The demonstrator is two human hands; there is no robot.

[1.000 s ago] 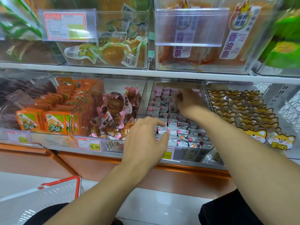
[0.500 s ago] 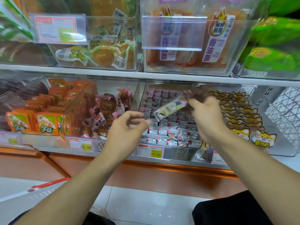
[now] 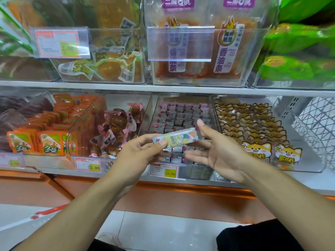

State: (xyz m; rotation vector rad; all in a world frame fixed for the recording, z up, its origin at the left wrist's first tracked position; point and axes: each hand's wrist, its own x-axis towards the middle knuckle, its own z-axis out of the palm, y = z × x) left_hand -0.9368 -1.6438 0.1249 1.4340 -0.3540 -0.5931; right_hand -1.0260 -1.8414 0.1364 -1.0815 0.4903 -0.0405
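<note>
Holding a small snack packet [image 3: 178,137] between both hands, the person stands close to the lower shelf [image 3: 299,180], and the packet hangs in the air in front of the middle clear bin, just above its front edge. The left hand [image 3: 137,153] pinches the packet's left end between thumb and curled fingers. The right hand [image 3: 221,151] is turned palm up, its thumb pressing the right end against the forefinger while the other fingers lie loosely spread below. The packet lies nearly level, its right end a little higher. Behind it the bin is filled with rows of little pink and grey packets [image 3: 179,113], and a price tag reading 15.80 [image 3: 164,170] sits on its front. To the left is a bin of brown snacks in pink wrappers [image 3: 117,124], and beyond that orange packets [image 3: 49,142]. To the right lie cat-face packets [image 3: 257,148]. A red basket handle [image 3: 49,211] shows low on the left.
</note>
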